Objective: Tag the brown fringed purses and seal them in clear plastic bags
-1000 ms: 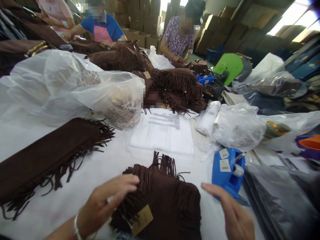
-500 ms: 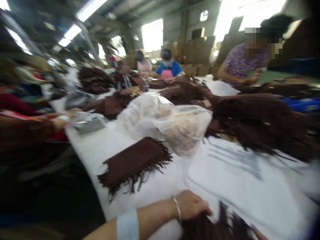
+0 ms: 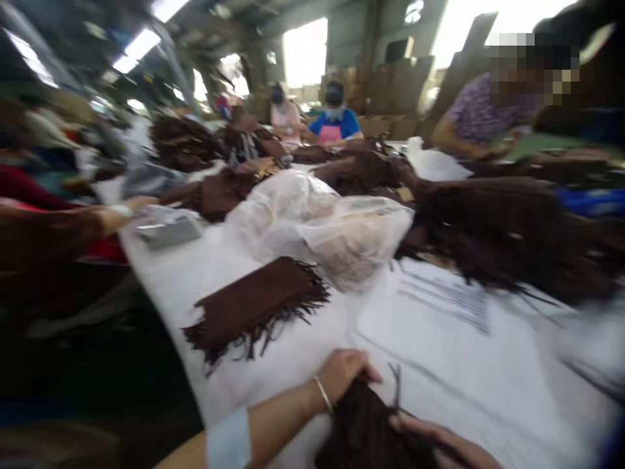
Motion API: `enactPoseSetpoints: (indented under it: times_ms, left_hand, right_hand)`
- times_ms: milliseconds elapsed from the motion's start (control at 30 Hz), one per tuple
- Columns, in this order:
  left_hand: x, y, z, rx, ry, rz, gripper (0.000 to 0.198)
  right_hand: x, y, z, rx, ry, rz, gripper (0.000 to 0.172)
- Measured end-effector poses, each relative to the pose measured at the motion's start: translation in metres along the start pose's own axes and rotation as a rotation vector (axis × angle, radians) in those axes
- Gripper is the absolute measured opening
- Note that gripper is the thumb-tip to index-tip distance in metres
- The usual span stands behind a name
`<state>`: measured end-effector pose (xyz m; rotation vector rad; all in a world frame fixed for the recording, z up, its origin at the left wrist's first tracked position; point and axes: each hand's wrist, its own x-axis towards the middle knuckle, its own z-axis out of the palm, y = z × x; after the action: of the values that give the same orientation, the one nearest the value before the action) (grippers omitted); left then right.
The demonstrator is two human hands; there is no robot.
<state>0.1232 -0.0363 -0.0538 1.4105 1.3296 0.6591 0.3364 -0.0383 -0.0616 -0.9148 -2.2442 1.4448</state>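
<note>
Near the bottom edge, a dark brown fringed piece of fabric (image 3: 366, 423) is between my two hands, blurred and cut off by the frame. My left hand (image 3: 344, 374), with a silver bangle on the wrist, is closed on its upper left edge. From the right, my right hand (image 3: 439, 438) grips its side; part of those fingers is hidden by the fabric. Thin strands stick up between the hands. Farther up the white table lies another folded brown fringed piece (image 3: 254, 299), flat, with its fringe toward me.
Clear plastic bags (image 3: 356, 234) with contents sit mid-table. A printed white sheet (image 3: 439, 312) lies to the right, below a brown fringed heap (image 3: 512, 234). A grey packet (image 3: 170, 231) is at the left, near a co-worker's hand (image 3: 139, 203). Other people work around the table.
My hands and the fringed fabric have moved left and slightly up in the picture. My right hand has come into view against the fabric. The camera view has shifted slightly.
</note>
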Motion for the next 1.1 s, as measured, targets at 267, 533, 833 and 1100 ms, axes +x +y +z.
enactPoseSetpoints:
  times_ms: [267, 533, 833, 1100]
  left_hand:
    - [0.040, -0.003, 0.035, 0.174, -0.366, 0.325, 0.033]
    - [-0.037, 0.042, 0.017, 0.166, -0.670, 0.331, 0.026]
    - [0.033, 0.034, 0.004, 0.814, -0.291, 0.280, 0.040]
    - [0.051, 0.025, 0.053, 0.943, -0.267, 0.231, 0.025]
  right_hand:
    - [-0.080, -0.024, 0.044, -0.376, -0.198, -0.189, 0.057]
    - [-0.105, -0.020, -0.029, -0.146, 0.505, 0.624, 0.050]
    - [-0.067, 0.001, -0.038, -0.052, 0.216, 0.679, 0.033]
    - [-0.138, -0.045, 0.026, -0.390, 0.072, -0.096, 0.043]
